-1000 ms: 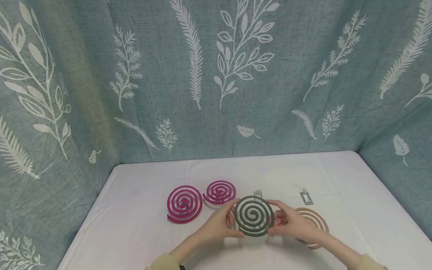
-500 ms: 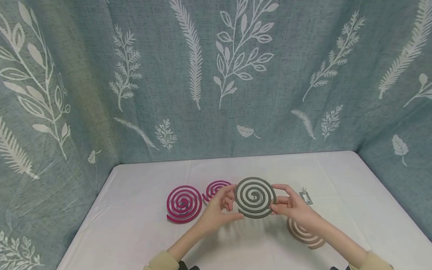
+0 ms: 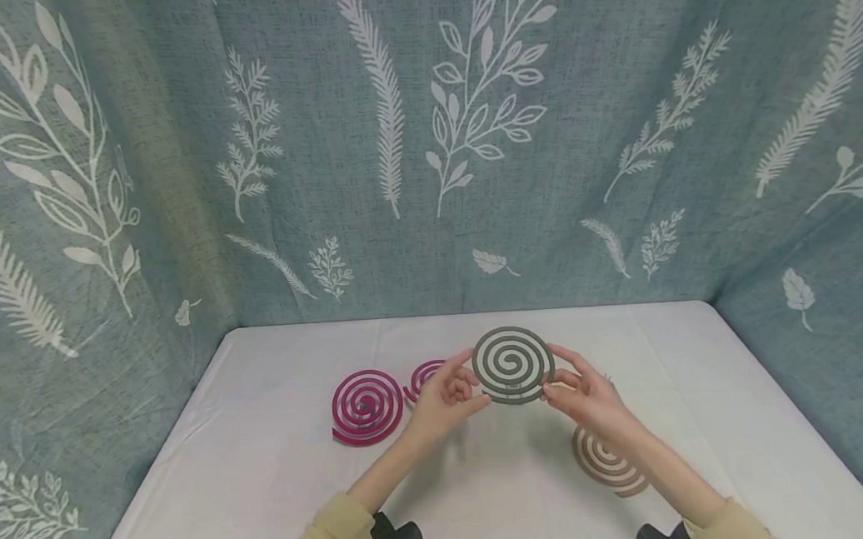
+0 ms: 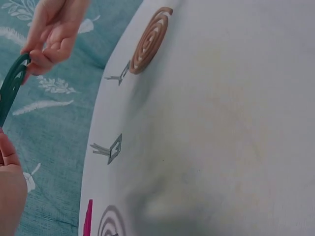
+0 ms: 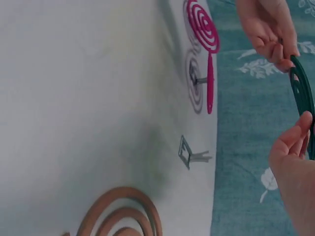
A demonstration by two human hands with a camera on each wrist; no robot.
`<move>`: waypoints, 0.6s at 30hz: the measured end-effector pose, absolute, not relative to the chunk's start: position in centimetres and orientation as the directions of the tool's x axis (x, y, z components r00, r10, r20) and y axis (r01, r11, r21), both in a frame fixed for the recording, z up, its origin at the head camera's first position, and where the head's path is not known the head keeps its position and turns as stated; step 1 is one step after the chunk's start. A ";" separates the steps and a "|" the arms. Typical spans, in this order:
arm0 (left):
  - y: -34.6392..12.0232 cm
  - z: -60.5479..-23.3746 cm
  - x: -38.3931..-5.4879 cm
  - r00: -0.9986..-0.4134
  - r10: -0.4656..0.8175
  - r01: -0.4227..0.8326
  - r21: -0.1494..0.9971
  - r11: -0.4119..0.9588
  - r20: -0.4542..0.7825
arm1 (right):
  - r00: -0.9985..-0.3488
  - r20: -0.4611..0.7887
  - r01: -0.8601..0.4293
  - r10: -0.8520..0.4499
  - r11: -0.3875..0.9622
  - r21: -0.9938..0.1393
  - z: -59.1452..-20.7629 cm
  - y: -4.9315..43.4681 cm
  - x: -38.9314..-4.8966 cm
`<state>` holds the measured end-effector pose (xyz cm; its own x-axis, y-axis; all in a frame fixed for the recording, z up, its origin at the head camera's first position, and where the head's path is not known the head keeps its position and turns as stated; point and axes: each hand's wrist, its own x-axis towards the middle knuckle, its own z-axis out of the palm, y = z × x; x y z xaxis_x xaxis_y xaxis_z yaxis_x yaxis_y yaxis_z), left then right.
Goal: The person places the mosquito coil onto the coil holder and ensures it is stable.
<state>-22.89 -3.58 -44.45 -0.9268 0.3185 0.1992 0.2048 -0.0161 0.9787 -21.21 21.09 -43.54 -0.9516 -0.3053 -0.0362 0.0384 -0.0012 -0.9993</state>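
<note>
Both hands hold up a dark green mosquito coil [image 3: 512, 366], above the far middle of the table in the head view. My left hand [image 3: 440, 398] grips its left edge with thumb and fingertips, and my right hand [image 3: 589, 392] grips the right edge. In the left wrist view the green coil [image 4: 13, 81] appears almost edge-on, raised off the table. Below it stands a small metal coil stand [image 4: 114, 149] with upright prongs and nothing on it. Another metal stand [image 4: 123, 73] is mostly hidden behind my right hand in the head view.
A magenta coil [image 3: 367, 405] is at the left on the white table [image 3: 266, 481]. A second magenta coil [image 5: 210, 83], raised on a stand, is partly behind my left hand. A brown coil [image 3: 601, 458] lies under my right forearm. Patterned curtain [image 3: 431, 261] borders the table.
Both hands have carried the green coil up and away from the body, slightly to the right. The left hand now covers part of the second magenta coil.
</note>
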 end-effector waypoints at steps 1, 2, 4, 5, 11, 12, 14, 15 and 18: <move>-3.4 -44.6 -23.0 -0.927 0.321 0.195 0.980 -0.029 0.194 | -0.952 -0.038 0.046 -0.302 -0.020 -0.999 -43.6 21.0 -21.2; -3.3 -44.7 -23.0 -0.927 0.325 0.184 0.982 -0.045 0.188 | -0.954 -0.041 0.054 -0.296 -0.034 -0.998 -43.6 20.9 -21.2; -3.1 -44.9 -23.1 -0.928 0.329 0.165 0.984 -0.063 0.176 | -0.958 -0.059 0.076 -0.282 -0.049 -0.996 -43.6 20.8 -21.2; -3.0 -45.0 -23.2 -0.929 0.331 0.155 0.986 -0.064 0.167 | -0.959 -0.070 0.088 -0.275 -0.054 -0.995 -43.7 20.6 -21.3; -2.6 -44.9 -23.6 -0.928 0.346 0.133 0.990 -0.049 0.142 | -0.971 -0.097 0.120 -0.220 -0.094 -0.988 -43.6 20.1 -21.6; -2.5 -44.8 -23.7 -0.928 0.344 0.127 0.990 -0.058 0.139 | -0.973 -0.097 0.119 -0.209 -0.098 -0.988 -43.5 20.0 -21.7; -2.3 -44.7 -23.9 -0.934 0.333 0.112 0.991 -0.075 0.131 | -0.977 -0.099 0.120 -0.189 -0.101 -0.988 -43.4 19.9 -21.9; -2.2 -44.6 -24.0 -0.936 0.326 0.107 0.990 -0.088 0.130 | -0.979 -0.100 0.119 -0.180 -0.097 -0.988 -43.4 19.9 -21.9; -1.8 -44.6 -24.3 -0.946 0.295 0.103 0.986 -0.128 0.137 | -0.983 -0.099 0.115 -0.157 -0.092 -0.989 -43.3 19.9 -22.1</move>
<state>-24.33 -1.83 -44.63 -0.9456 0.2948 0.1374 0.1033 -0.1283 0.9863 -22.12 19.91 -43.34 -0.9825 -0.1575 -0.0994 0.1148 -0.0917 -0.9892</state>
